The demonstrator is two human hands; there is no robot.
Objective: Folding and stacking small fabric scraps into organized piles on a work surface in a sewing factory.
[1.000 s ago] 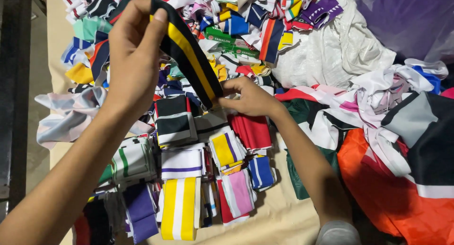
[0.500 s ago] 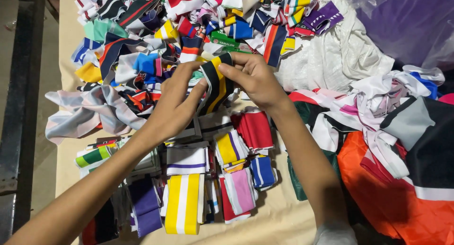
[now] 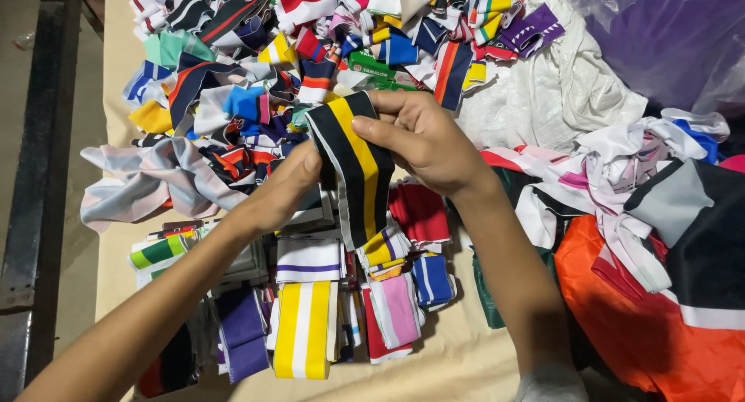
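A left hand (image 3: 281,191) pinched the lower edge of a black cloth band with a yellow stripe and white borders (image 3: 353,165), held above a counter (image 3: 458,363) heaped with striped fabric pieces. The right hand (image 3: 423,138) clasped the band's upper end between thumb and fingers. Behind them lay a small green label (image 3: 372,67); at right, an orange garment (image 3: 644,317).

garment workshop, table (image 3: 116,29) heaped with striped knit fabric trims (image 3: 256,115), sorted stacks (image 3: 306,324), cut cloth (image 3: 660,309)
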